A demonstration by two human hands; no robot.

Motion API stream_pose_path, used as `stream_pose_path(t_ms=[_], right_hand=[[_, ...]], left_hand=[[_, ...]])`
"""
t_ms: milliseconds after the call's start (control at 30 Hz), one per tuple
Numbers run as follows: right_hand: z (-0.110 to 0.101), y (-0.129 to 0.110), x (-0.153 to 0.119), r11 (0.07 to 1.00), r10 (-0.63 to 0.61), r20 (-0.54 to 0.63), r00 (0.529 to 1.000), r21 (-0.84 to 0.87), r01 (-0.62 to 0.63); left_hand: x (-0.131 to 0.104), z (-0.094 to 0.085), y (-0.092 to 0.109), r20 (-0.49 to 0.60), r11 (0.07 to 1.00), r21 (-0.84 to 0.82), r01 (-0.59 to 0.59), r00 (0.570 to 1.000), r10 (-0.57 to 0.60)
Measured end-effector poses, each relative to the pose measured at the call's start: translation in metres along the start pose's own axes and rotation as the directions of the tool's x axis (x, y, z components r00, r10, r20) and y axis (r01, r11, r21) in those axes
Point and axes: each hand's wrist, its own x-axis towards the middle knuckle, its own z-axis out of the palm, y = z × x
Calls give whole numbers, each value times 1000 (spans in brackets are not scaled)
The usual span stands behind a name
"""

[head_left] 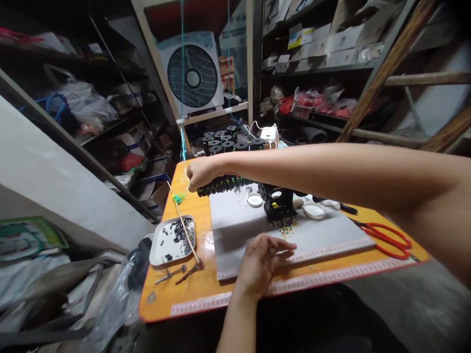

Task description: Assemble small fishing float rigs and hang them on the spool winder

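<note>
My right arm reaches across the table from the right. At its end my right hand (203, 172) is closed in a fist beside the hanging teal and silvery strands (183, 147); anything inside it is hidden. Just under that hand runs a row of black pieces with green bits (224, 184). Over the front of the grey board (235, 230) is my left hand (259, 260), thumb and forefinger pressed together, other fingers partly stretched out. Whatever it may pinch is too small to make out. A small black device (279, 201) stands behind it, with tiny coloured beads (286, 226) at its base.
A white tray (156, 245) of small black and metal parts sits left, a thin stick (180, 215) across it. Red-handled scissors (390, 238) lie right. Black spools (221, 139) stand at the back, below a box fan (193, 73). Shelves flank the table; a wooden ladder (386, 73) leans right.
</note>
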Motion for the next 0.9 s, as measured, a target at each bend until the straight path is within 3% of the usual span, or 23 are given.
stream_pose_path(t_ms=[200, 533, 767, 900], right_hand=[[8, 2, 1, 995, 53, -94, 994, 91, -44], [8, -1, 3, 967, 141, -33, 989, 220, -131], [6, 10, -2, 961, 41, 43, 998, 272, -51], [11, 13, -2, 978, -23, -42, 999, 204, 31]], left_hand=[[-2, -2, 4, 30, 998, -23, 65, 997, -64], [-2, -5, 4, 65, 989, -61, 135, 989, -132], [-13, -9, -3, 87, 979, -34, 199, 977, -196], [-28, -6, -11, 75, 987, 6, 160, 984, -160]])
